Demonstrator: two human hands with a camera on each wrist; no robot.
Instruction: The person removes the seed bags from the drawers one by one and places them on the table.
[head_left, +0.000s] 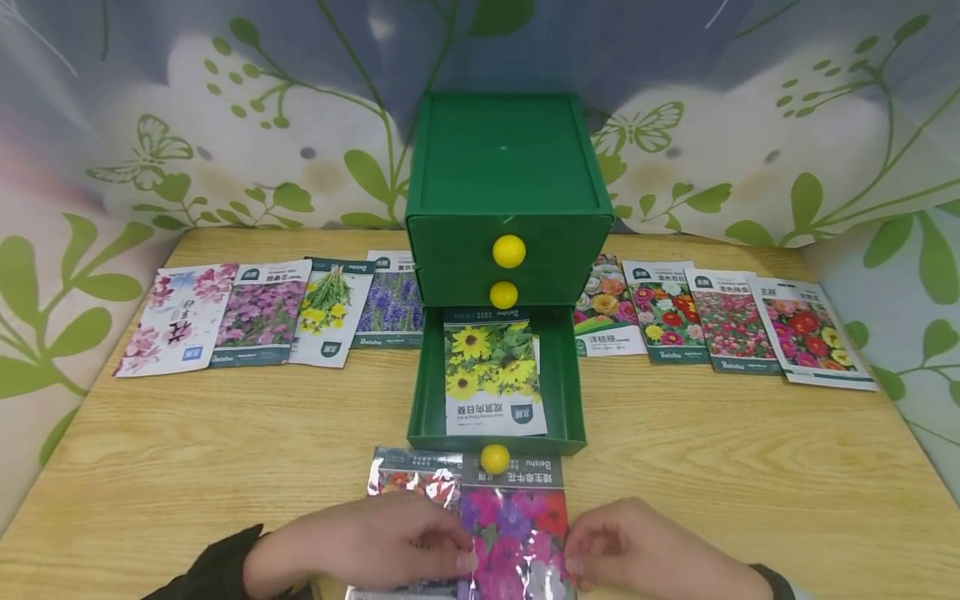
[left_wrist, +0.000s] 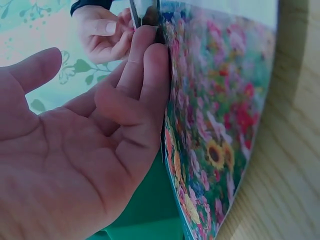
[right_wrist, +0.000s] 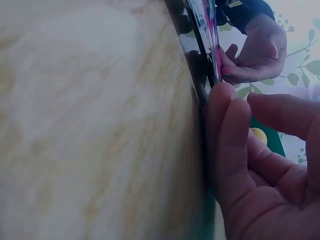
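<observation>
A seed packet with pink, purple and red flowers (head_left: 513, 529) is in front of the pulled-out drawer, between both hands. My left hand (head_left: 382, 537) touches its left edge with the fingertips; in the left wrist view the thumb stands apart from them. At the opposite edge, my right hand (head_left: 637, 546) holds the packet with fingertips and thumb close together. Another packet with red flowers (head_left: 420, 482) lies partly hidden under my left hand. The left wrist view shows a mixed-flower packet (left_wrist: 215, 120) below those fingers. A yellow-flower packet (head_left: 491, 367) lies in the green drawer (head_left: 562, 392).
A green drawer cabinet (head_left: 510, 158) with yellow knobs stands at the back of the wooden table (head_left: 247, 450). Several packets (head_left: 258, 312) lie to its left, and several more (head_left: 731, 321) to its right. The open drawer reaches toward the hands, its yellow knob (head_left: 495, 459) overlapping the packets.
</observation>
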